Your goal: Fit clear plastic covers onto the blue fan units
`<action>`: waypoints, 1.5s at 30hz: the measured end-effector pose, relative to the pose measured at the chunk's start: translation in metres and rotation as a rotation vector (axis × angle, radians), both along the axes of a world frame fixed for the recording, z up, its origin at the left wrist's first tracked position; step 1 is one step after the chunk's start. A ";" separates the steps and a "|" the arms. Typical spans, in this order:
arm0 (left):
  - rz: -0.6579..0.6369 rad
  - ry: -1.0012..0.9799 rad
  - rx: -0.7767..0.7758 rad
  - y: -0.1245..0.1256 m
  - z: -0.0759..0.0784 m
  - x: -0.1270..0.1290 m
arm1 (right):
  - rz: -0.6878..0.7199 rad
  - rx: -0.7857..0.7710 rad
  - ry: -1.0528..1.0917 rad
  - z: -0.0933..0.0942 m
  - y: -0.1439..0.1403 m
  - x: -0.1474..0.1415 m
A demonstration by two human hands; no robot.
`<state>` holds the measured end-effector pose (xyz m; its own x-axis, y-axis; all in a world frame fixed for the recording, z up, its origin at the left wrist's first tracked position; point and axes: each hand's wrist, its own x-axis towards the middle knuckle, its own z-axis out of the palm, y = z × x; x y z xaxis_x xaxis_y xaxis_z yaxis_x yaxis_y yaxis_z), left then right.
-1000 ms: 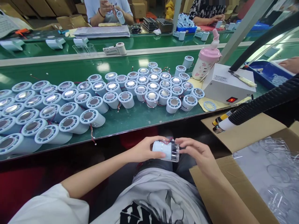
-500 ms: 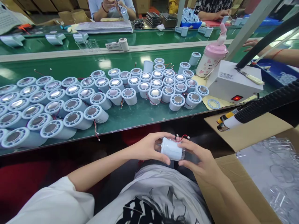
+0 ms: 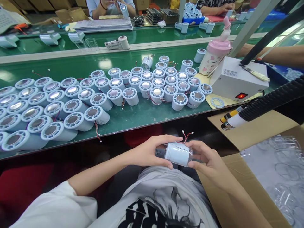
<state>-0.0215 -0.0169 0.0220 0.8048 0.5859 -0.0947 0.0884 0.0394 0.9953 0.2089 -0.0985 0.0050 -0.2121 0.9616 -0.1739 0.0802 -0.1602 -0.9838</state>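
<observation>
Low over the lap, near the green bench (image 3: 142, 118), both hands hold a pale-blue plastic cylinder (image 3: 177, 153) sideways: left hand (image 3: 148, 152) fingers wrap its left end, right hand (image 3: 206, 158) fingers its clear right end.

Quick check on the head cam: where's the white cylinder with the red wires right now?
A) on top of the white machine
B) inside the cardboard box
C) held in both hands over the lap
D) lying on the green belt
C: the left hand and right hand grip the white cylinder from either end, below the edge of the green belt, its red wires sticking up.
</observation>
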 end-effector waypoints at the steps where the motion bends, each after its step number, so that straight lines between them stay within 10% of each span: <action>1: -0.003 0.003 -0.006 0.000 0.000 0.000 | 0.004 -0.028 0.025 0.000 0.000 0.000; 5: -0.013 -0.022 -0.141 0.004 -0.007 0.006 | -0.037 -0.093 0.158 -0.007 0.000 0.000; 11: 0.172 -0.097 -0.468 0.036 -0.040 0.070 | -0.566 -0.007 0.343 -0.050 -0.001 0.004; 19: 0.021 -0.141 -0.395 0.077 -0.041 0.169 | -0.921 0.193 0.388 -0.089 0.019 0.037; 33: -0.042 -0.061 -0.216 0.084 -0.029 0.147 | -0.794 0.172 0.500 -0.085 0.026 0.040; 45: -0.234 -0.078 0.232 0.073 -0.015 0.114 | -0.725 0.028 0.526 -0.045 0.003 0.040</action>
